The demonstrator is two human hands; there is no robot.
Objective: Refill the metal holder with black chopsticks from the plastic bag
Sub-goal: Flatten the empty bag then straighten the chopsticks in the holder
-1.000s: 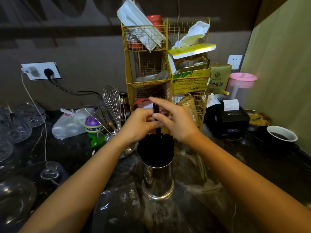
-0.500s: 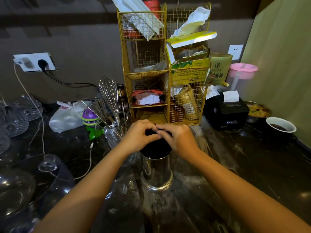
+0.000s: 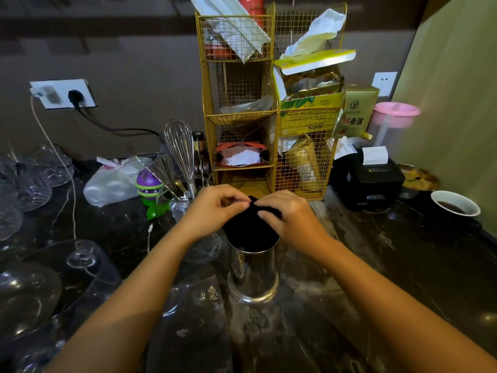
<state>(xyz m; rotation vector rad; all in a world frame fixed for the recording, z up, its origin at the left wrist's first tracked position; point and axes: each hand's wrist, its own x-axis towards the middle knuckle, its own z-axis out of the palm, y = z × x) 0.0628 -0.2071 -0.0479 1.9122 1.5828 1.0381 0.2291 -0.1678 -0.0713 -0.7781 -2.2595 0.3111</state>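
Note:
A shiny metal holder (image 3: 252, 275) stands upright on the dark counter, at the middle of the view. A dense bundle of black chopsticks (image 3: 248, 234) fills it and sticks out above its rim. My left hand (image 3: 215, 208) and my right hand (image 3: 286, 215) meet over the bundle's top, fingers curled and pinching the chopstick ends. The fingertips hide the far tips. A crumpled clear plastic bag (image 3: 193, 302) lies on the counter just left of and in front of the holder.
A yellow wire rack (image 3: 239, 146) full of packets rises right behind the holder. A whisk (image 3: 180, 146) in a glass stands to its left, with a purple toy (image 3: 149, 184) and glassware (image 3: 29, 292) further left. A black receipt printer (image 3: 368, 176) and a cup of dark liquid (image 3: 454, 207) sit to the right.
A second ago my hands held one chopstick upright above the bundle. They have come down onto the top of the bundle, and that chopstick no longer sticks up.

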